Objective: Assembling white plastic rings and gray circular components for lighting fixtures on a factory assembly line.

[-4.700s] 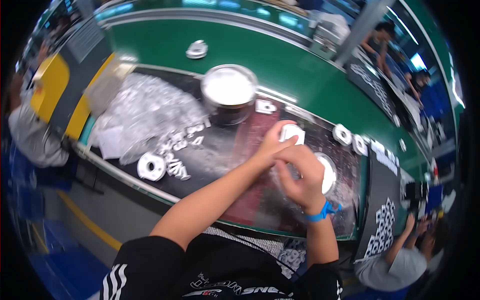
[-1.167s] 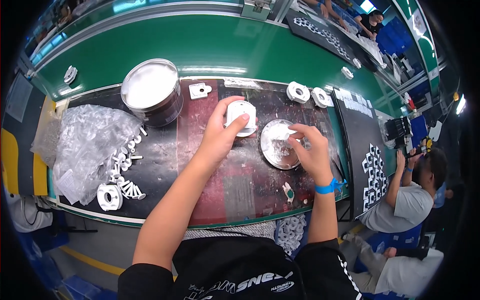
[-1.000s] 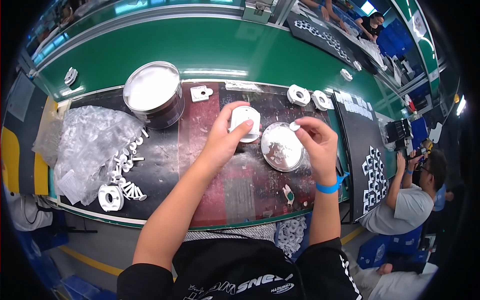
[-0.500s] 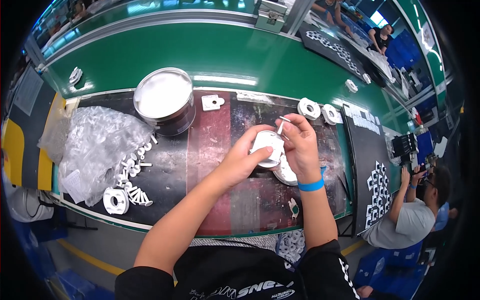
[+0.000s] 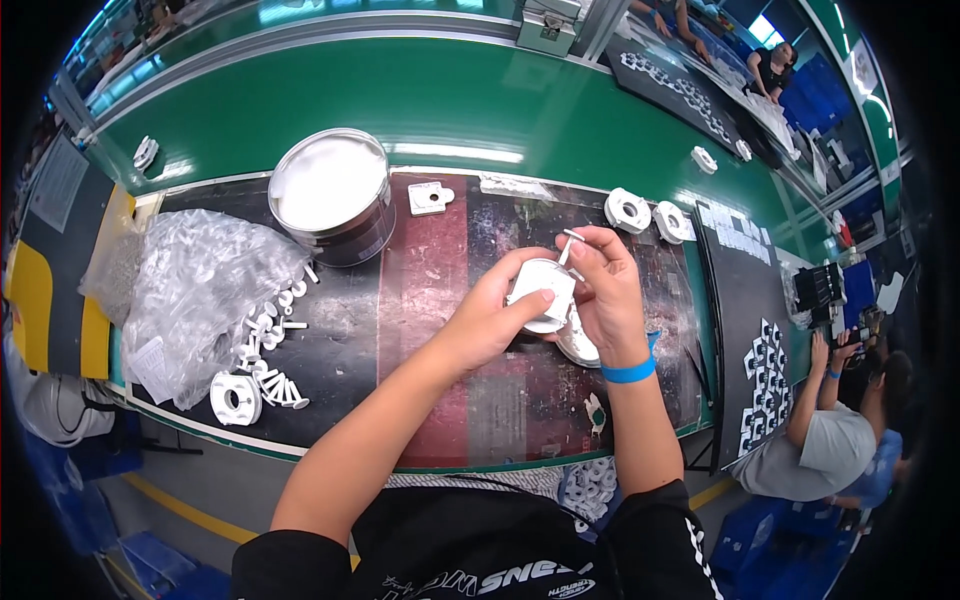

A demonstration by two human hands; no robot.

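A scuffed black and dark-red tabletop (image 5: 422, 290) spans the frame's middle, with a green surface (image 5: 450, 105) above. Right of centre, the left hand's (image 5: 488, 320) fingers grip a white part (image 5: 538, 283); the right hand's (image 5: 613, 300) fingers pinch a white pin (image 5: 567, 250) at its upper edge. Grey floor (image 5: 235, 465) shows lower left; a co-worker (image 5: 805, 458) sits lower right.

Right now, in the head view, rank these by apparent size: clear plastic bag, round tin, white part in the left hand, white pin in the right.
1. Clear plastic bag
2. Round tin
3. White part, partly covered
4. White pin, partly covered
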